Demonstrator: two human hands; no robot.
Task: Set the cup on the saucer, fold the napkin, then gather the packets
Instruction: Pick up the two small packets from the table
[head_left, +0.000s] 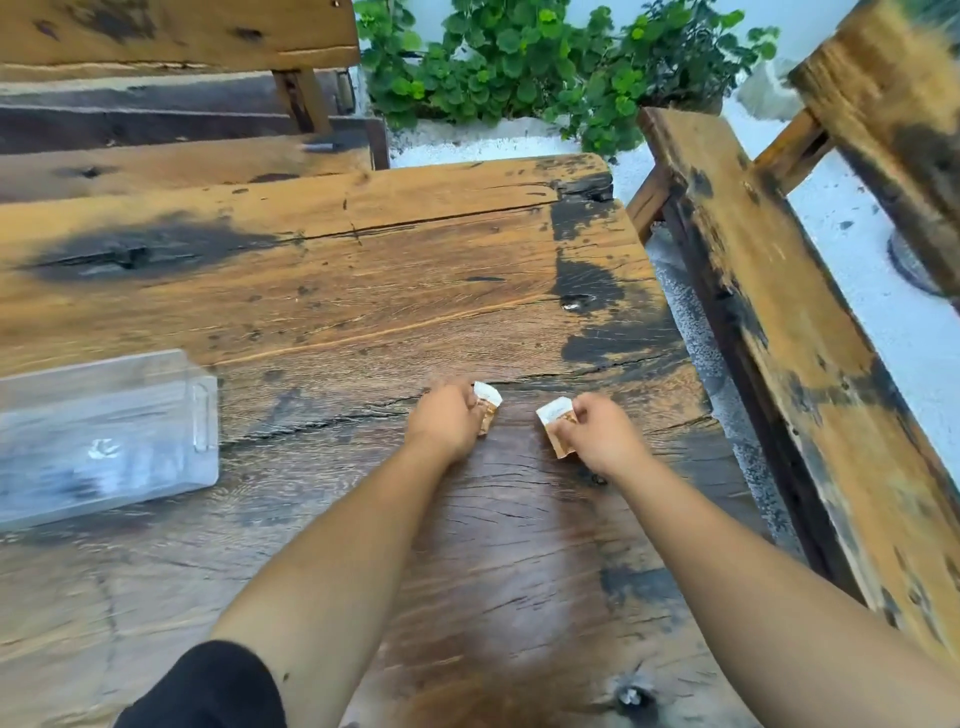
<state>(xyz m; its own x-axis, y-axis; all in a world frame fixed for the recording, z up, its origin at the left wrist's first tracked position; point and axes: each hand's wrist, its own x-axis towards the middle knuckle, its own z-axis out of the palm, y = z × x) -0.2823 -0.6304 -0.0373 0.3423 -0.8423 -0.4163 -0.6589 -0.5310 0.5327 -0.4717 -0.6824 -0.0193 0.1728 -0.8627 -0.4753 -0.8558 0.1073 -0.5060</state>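
Observation:
Both my hands rest low on the wooden table (322, 291), near its right side. My left hand (444, 423) pinches a small white and brown packet (488, 402), whose top pokes out past my fingers. My right hand (602, 436) pinches a second white and brown packet (555, 423) at its right edge. The two packets lie about a hand's width apart, close to the tabletop. No cup, saucer or napkin shows in view.
A clear plastic box (104, 436) lies on the table at the left. A wooden bench (789, 332) runs along the table's right side, and another bench (171, 130) stands beyond the far edge. Green plants (519, 67) grow behind the table.

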